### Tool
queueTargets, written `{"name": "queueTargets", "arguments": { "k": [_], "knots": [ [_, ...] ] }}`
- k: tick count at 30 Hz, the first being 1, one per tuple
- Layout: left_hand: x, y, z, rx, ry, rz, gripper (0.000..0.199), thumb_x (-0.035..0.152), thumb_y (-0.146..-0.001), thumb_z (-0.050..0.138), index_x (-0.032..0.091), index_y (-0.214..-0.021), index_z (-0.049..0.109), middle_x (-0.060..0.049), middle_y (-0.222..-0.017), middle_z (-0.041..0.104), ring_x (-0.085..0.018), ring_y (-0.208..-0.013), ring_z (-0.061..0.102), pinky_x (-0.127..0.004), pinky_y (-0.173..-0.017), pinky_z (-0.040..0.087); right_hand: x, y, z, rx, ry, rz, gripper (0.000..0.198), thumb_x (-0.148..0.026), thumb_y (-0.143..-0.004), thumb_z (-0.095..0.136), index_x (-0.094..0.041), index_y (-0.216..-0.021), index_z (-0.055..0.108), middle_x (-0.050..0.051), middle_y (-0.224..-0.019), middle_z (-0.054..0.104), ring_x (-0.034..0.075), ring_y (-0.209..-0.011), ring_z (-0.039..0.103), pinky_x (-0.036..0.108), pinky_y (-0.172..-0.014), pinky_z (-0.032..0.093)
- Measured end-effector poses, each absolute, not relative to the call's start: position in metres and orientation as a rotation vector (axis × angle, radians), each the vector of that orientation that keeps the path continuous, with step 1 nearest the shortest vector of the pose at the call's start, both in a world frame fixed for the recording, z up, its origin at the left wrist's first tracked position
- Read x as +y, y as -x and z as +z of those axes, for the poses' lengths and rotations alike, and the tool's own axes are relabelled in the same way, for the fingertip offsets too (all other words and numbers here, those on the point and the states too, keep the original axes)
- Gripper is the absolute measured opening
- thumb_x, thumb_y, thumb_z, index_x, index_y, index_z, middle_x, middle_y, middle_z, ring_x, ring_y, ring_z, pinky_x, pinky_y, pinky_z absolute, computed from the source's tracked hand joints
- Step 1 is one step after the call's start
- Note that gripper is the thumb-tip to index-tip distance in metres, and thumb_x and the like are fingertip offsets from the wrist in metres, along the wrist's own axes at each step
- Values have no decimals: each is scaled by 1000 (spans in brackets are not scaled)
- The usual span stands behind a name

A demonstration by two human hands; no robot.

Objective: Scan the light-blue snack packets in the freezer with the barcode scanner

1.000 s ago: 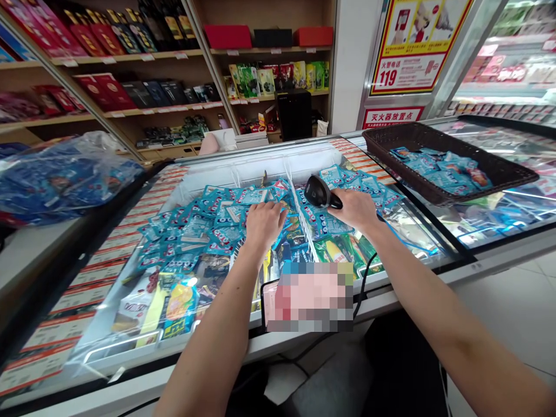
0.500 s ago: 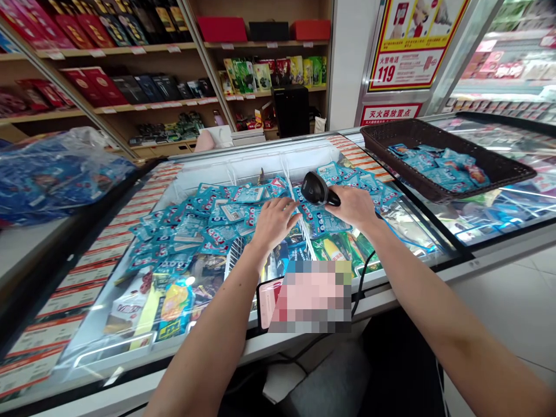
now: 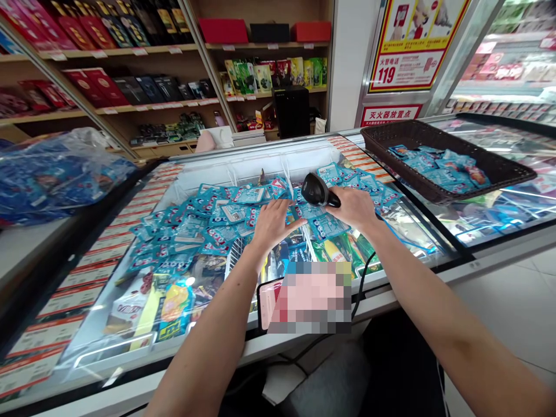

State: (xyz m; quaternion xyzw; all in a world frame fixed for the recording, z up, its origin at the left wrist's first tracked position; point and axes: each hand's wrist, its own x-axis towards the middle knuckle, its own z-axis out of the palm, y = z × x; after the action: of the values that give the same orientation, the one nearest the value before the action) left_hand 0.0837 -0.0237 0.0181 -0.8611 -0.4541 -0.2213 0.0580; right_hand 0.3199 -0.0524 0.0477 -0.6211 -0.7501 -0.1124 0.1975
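My right hand [image 3: 355, 208] grips a black barcode scanner [image 3: 314, 189] by its handle, its head turned to the left over the blue packets. Stretched out flat, my left hand [image 3: 274, 222] has its thumb apart from the fingers and nothing visibly held in it. Under and around both hands, many small blue packets [image 3: 191, 229] lie spread over the glass top of a chest freezer [image 3: 98, 341]. Whether the left fingertips touch a packet, I cannot tell.
A dark woven basket [image 3: 499, 165] with more blue packets stands on the right. On the left lies a clear plastic bag [image 3: 56, 174] full of blue packs. A phone [image 3: 266, 304], partly blurred out, rests at the front edge near the scanner's cable [image 3: 361, 284].
My left thumb has spread away from the fingers, and the left hand has shifted very slightly. The scanner and my right hand stay almost in place.
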Motion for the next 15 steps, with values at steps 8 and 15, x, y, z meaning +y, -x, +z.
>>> {"name": "queueTargets", "arguments": {
  "k": [8,15],
  "knots": [
    [-12,-75,11,-1298,2675,-877,61,53,-80,60,23,-131,46,-11,-116,53,-26,-110,51,-43,-93,42,-54,-319,50,-2072,1722,-319,35,-44,-83,56,-23,-110,63,6,-94,72,21,-81,65,30,-63,38],
    [-16,-72,17,-1513,2674,-1163,52,35,-82,61,25,-129,42,-7,-108,55,-16,-83,56,-33,-76,48,-55,-320,50,-2061,1652,-327,35,-45,-82,57,-24,-110,63,4,-95,71,21,-83,64,30,-64,37]
  ]
}}
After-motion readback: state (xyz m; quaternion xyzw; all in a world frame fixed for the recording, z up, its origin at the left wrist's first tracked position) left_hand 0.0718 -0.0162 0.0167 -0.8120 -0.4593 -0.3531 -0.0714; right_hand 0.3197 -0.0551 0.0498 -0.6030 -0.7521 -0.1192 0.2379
